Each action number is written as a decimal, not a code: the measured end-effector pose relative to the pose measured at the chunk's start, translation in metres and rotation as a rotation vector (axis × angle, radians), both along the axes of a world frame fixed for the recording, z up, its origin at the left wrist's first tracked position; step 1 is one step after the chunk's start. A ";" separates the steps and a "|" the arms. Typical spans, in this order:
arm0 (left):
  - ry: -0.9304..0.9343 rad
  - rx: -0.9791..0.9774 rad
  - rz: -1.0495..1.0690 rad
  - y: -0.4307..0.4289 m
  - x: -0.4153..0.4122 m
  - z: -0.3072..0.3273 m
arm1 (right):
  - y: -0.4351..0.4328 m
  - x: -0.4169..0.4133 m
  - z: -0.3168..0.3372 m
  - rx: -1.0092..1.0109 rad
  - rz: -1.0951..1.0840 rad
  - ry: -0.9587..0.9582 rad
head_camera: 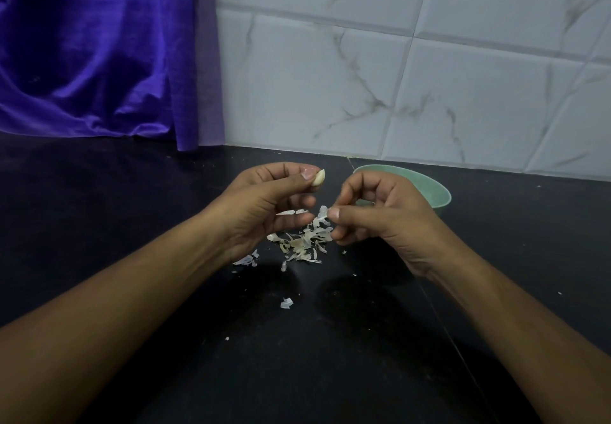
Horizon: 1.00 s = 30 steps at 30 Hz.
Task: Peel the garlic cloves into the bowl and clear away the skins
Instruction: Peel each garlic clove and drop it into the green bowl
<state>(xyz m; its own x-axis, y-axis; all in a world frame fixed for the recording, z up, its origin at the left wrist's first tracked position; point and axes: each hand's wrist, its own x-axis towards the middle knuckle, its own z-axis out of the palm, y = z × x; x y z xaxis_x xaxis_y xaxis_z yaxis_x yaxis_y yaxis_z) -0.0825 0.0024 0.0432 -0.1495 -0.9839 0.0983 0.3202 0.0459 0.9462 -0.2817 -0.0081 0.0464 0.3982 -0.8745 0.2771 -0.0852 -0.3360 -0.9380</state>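
My left hand (pixel 264 205) pinches a pale garlic clove (pixel 319 178) between thumb and forefinger, held above the black counter. My right hand (pixel 380 215) pinches a thin scrap of garlic skin (pixel 323 212) at its fingertips, just right of and below the clove. Under both hands lies a pile of papery skins (pixel 302 241) on the counter. A green bowl (pixel 436 192) stands behind my right hand, which hides most of it; its contents are out of sight.
A black counter (pixel 132 225) runs to a white marble-tiled wall (pixel 396 76). Purple cloth (pixel 99 53) hangs at the back left. Stray skin flakes (pixel 287 303) lie nearer me.
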 end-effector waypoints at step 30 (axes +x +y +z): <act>-0.106 0.029 -0.101 -0.002 -0.003 -0.006 | -0.008 -0.001 -0.008 -0.243 -0.030 -0.023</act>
<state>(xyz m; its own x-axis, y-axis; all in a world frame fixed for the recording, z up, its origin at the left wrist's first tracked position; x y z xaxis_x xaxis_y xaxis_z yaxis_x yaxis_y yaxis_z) -0.0851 0.0008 0.0373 -0.2562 -0.9654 0.0486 0.2202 -0.0094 0.9754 -0.2828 -0.0166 0.0387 0.3647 -0.7923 0.4890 -0.0782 -0.5494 -0.8319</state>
